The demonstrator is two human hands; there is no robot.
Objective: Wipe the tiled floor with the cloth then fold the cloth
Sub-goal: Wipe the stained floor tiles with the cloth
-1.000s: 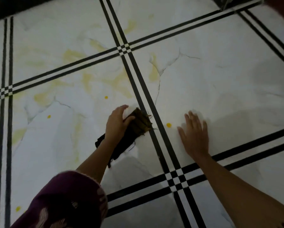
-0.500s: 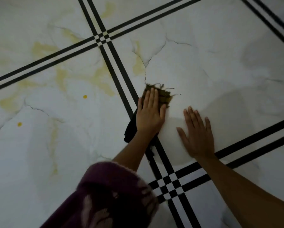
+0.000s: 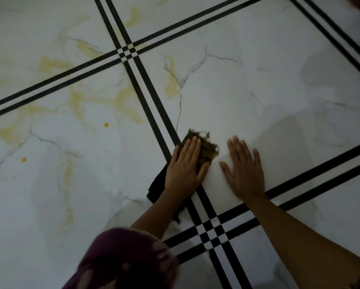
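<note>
White marble-look tiled floor has black double lines. Left hand presses flat, fingers straight, on the dark frayed cloth. Right hand lies flat on the floor beside it.

1. Dim, cool light; the tiled floor reads grey-white, without glare.
2. A soft, broad shadow lies right of the right hand.
3. The near purple sleeve is blurred; overall detail is soft.
</note>
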